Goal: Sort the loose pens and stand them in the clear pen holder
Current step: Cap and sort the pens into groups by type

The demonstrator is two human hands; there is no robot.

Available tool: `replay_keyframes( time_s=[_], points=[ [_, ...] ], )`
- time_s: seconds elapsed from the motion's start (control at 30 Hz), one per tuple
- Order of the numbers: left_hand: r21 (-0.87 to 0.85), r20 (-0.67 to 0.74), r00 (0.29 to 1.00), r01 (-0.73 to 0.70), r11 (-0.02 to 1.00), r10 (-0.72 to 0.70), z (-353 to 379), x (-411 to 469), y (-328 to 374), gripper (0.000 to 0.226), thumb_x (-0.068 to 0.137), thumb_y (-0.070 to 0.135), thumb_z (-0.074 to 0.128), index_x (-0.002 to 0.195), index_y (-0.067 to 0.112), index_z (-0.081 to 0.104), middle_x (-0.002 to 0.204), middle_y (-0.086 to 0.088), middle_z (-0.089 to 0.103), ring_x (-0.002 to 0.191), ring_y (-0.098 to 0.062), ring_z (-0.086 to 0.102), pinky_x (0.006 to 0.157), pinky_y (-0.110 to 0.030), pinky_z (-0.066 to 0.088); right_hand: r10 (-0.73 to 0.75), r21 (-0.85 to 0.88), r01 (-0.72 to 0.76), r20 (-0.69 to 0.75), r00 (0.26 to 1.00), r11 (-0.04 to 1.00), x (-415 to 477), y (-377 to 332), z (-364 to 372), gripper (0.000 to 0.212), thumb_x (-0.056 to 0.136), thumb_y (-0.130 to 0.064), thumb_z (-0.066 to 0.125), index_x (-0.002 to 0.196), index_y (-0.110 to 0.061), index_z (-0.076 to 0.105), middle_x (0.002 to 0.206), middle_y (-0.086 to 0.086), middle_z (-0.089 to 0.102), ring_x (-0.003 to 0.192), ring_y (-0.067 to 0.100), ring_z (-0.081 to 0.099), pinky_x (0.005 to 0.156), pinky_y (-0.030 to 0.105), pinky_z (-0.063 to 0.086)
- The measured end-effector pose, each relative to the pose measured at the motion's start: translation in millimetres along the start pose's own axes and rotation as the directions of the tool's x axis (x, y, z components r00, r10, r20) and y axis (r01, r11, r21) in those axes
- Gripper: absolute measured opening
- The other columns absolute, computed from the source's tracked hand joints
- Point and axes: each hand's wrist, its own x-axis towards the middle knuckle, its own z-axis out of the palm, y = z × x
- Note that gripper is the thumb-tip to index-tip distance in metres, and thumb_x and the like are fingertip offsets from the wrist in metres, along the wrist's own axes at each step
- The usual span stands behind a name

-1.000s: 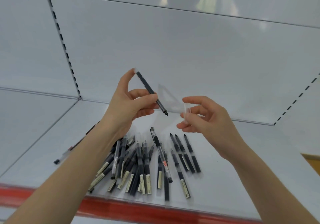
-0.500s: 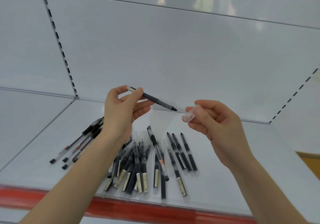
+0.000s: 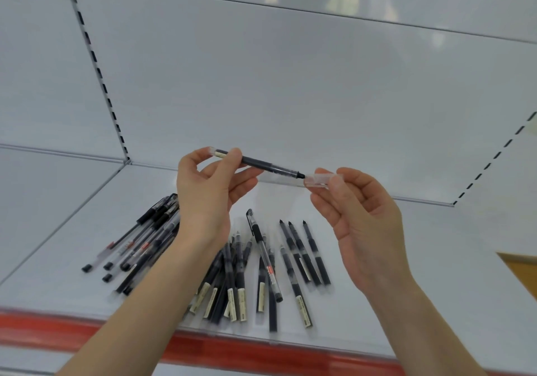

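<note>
Now pen (image 3: pixel 261 163) tip at clear cap (image 3: pixel 324 178) mouth; previously apart.

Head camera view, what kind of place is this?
Likely a shop: a white metal shelf with a red front strip, a slotted upright behind, and many pens lying loose.

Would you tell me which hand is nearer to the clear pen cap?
Right. The right hand pinches the clear pen cap; the left hand is off to its left, holding the black pen.
</note>
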Motion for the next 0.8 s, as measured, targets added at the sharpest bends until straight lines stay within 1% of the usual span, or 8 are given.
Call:
replay_keyframes(
  time_s=[0.17, 0.23, 0.3, 0.4, 0.47, 0.6, 0.7, 0.8],
  points=[
    [0.035, 0.048, 0.999, 0.009, 0.999, -0.011, 0.3, -4.7, -5.4, 0.027, 0.086, 0.005, 0.060, 0.102, 0.012, 0.040, 0.073, -0.004, 0.067, 0.065, -0.019, 0.071, 0.063, -0.025, 0.058, 0.001, 0.030, 0.000, -0.035, 0.999, 1.000, 2.0, 5.4, -0.3, 0.008, 0.082, -0.009, 0.060, 0.087, -0.013, 0.056, 0.083, 0.004, 0.074, 0.084, 0.017, 0.071, 0.073, 0.021, 0.056],
    [0.113, 0.111, 0.993, 0.024, 0.993, -0.036, -2.8, -5.7, -6.1, 0.024, 0.083, 0.004, 0.061, 0.097, 0.013, 0.044, 0.063, 0.002, 0.067, 0.064, -0.018, 0.071, 0.066, -0.026, 0.059, 0.003, 0.043, 0.000, -0.060, 0.998, 0.999, 6.6, 5.7, -4.1, 0.007, 0.086, -0.006, 0.057, 0.087, -0.013, 0.056, 0.083, 0.004, 0.074, 0.080, 0.017, 0.071, 0.071, 0.021, 0.056],
    [0.257, 0.194, 0.976, 0.047, 0.965, -0.099, -8.1, -4.8, -5.1, 0.019, 0.077, 0.005, 0.065, 0.091, 0.012, 0.054, 0.063, 0.001, 0.068, 0.062, -0.016, 0.069, 0.068, -0.026, 0.058, -0.015, 0.015, 0.016, -0.079, 0.997, 1.000, 12.7, 1.5, -8.9, 0.009, 0.087, -0.005, 0.056, 0.090, -0.013, 0.056, 0.082, 0.004, 0.073, 0.075, 0.016, 0.070, 0.069, 0.021, 0.056],
    [0.559, 0.349, 0.925, -0.076, 0.825, -0.151, -12.4, -8.0, -5.8, 0.013, 0.073, 0.005, 0.070, 0.078, 0.017, 0.070, 0.069, -0.003, 0.071, 0.063, -0.014, 0.066, 0.070, -0.027, 0.057, -0.058, -0.134, 0.051, -0.051, 0.997, 0.990, 21.4, -6.5, -15.8, 0.010, 0.086, -0.007, 0.058, 0.092, -0.015, 0.060, 0.077, 0.003, 0.073, 0.070, 0.013, 0.069, 0.066, 0.020, 0.055],
    [0.672, 0.415, 0.900, -0.207, 0.711, -0.131, -10.3, -13.4, -10.9, 0.019, 0.077, 0.005, 0.070, 0.074, 0.024, 0.071, 0.067, 0.004, 0.072, 0.061, -0.010, 0.064, 0.070, -0.025, 0.055, -0.076, -0.229, 0.071, -0.014, 0.997, 0.971, 25.2, -8.9, -17.8, 0.009, 0.087, -0.009, 0.059, 0.092, -0.016, 0.062, 0.075, 0.002, 0.074, 0.070, 0.012, 0.069, 0.065, 0.019, 0.054],
    [0.715, 0.448, 0.892, -0.324, 0.619, -0.051, -7.5, -16.4, -18.6, 0.033, 0.079, 0.006, 0.067, 0.066, 0.036, 0.065, 0.054, 0.021, 0.064, 0.052, 0.003, 0.057, 0.059, -0.011, 0.048, -0.140, -0.309, 0.129, -0.014, 0.990, 0.942, 28.6, -3.9, -18.4, 0.008, 0.088, -0.008, 0.058, 0.090, -0.014, 0.062, 0.070, -0.002, 0.073, 0.071, 0.010, 0.069, 0.064, 0.018, 0.054],
    [0.722, 0.428, 0.901, -0.295, 0.625, -0.068, -11.1, -19.1, -21.6, 0.030, 0.080, 0.008, 0.067, 0.066, 0.034, 0.065, 0.053, 0.018, 0.064, 0.052, 0.002, 0.057, 0.058, -0.011, 0.048, -0.142, -0.326, 0.134, -0.001, 0.990, 0.936, 31.1, 3.0, -20.3, 0.007, 0.088, -0.007, 0.058, 0.090, -0.013, 0.061, 0.069, -0.003, 0.072, 0.072, 0.010, 0.069, 0.064, 0.019, 0.054],
    [0.718, 0.423, 0.904, -0.291, 0.633, -0.064, -11.7, -23.3, -20.1, 0.020, 0.079, 0.012, 0.068, 0.067, 0.027, 0.068, 0.056, 0.010, 0.065, 0.052, -0.002, 0.057, 0.056, -0.013, 0.048, -0.038, -0.368, 0.055, 0.053, 0.998, 0.928, 42.0, 7.1, -22.3, 0.005, 0.089, -0.010, 0.058, 0.090, -0.013, 0.063, 0.070, -0.001, 0.072, 0.072, 0.012, 0.070, 0.065, 0.020, 0.055]
  ],
)
